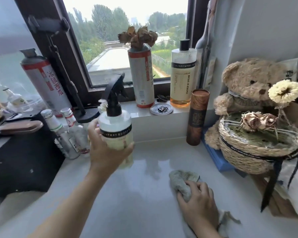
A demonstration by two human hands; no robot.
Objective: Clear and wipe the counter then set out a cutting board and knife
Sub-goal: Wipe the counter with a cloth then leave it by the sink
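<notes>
While the left hand wraps its fingers around a clear plastic spray bottle with a black trigger head at ten o'clock on the glossy white counter, the right hand presses a crumpled grey-green cloth flat at four o'clock.

Two tall cans, one spray bottle, one teddy bear, one basket, one cloth
</notes>
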